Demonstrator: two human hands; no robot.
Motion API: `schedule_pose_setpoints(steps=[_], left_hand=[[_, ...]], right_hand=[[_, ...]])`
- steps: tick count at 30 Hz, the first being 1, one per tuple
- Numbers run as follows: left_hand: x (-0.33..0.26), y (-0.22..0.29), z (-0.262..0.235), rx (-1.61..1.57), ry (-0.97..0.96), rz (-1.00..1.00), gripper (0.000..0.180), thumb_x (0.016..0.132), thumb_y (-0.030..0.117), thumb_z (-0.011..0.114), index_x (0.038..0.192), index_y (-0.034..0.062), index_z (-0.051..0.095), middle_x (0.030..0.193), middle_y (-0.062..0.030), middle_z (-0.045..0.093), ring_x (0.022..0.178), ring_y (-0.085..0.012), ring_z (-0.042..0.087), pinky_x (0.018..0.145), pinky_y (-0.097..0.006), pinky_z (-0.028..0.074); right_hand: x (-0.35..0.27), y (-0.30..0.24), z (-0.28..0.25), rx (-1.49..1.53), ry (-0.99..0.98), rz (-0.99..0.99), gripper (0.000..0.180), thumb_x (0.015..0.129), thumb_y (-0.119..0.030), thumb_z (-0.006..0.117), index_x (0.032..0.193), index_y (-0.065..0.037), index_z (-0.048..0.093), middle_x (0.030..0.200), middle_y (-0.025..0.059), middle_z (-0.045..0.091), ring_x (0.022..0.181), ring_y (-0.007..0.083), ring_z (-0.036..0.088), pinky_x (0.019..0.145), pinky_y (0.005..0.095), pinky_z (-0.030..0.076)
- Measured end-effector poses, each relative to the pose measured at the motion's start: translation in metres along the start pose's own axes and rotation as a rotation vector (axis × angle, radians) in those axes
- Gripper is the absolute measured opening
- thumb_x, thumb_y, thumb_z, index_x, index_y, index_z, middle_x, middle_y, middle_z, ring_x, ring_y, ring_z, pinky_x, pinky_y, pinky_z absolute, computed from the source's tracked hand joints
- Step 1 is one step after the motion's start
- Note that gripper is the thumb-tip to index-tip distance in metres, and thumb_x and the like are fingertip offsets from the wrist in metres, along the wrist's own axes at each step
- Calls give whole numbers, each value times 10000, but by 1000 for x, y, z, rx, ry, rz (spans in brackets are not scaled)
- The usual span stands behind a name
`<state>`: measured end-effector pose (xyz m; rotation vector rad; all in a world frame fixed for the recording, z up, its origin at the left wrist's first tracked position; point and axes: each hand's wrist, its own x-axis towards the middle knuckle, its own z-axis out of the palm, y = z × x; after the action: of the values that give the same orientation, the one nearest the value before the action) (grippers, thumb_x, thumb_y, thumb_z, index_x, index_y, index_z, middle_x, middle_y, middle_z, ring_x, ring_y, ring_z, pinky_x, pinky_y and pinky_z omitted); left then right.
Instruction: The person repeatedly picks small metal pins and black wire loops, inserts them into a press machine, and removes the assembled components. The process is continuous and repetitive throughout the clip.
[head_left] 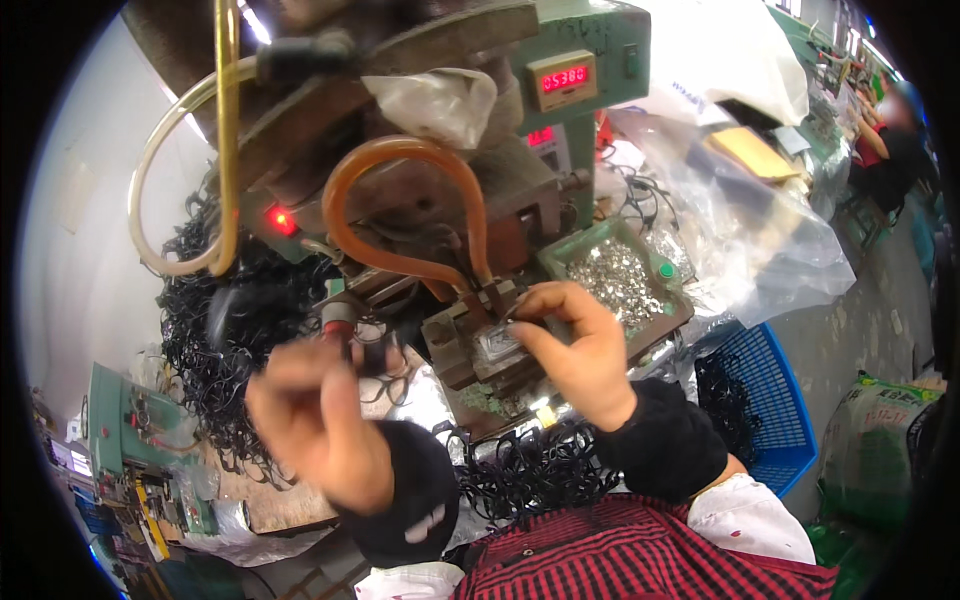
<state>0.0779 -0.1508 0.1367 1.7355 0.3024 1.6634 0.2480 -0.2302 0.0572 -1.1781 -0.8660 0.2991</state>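
Observation:
My right hand is at the small metal block on the machine's work spot, thumb and forefinger pinched together at its edge. Whatever lies between those fingertips is too small to make out. My left hand is smeared by motion, left of the block and close to a red and grey knob; its fingers do not show clearly. Above the block, a bent orange tube runs down into the machine. A green tray of small shiny metal pieces stands to the right of the block.
Tangled black strap-like loops are heaped at left, with more loops in front of me. At right stand a blue basket holding black pieces and a green-white sack. Clear plastic sheeting lies beyond the tray. A person sits far right.

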Motion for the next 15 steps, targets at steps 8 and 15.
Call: schedule_pose_setpoints(steps=[8, 15], left_hand=[[6, -25, -2, -72, -9, -4, 76, 973, 52, 565, 1006, 33, 500, 939, -77, 550, 879, -149, 548, 677, -326, 592], [6, -13, 7, -107, 56, -72, 87, 968, 34, 558, 1041, 35, 509, 969, -68, 564, 881, -144, 557, 700, -332, 571]], right_hand=[[-12, -10, 23, 463, 94, 313, 281, 856, 22, 690, 1116, 17, 583, 995, 53, 661, 924, 95, 614, 818, 227, 485], [-12, -19, 30, 548, 136, 387, 322, 870, 31, 655, 1178, 20, 561, 966, 55, 676, 889, 90, 614, 811, 219, 473]])
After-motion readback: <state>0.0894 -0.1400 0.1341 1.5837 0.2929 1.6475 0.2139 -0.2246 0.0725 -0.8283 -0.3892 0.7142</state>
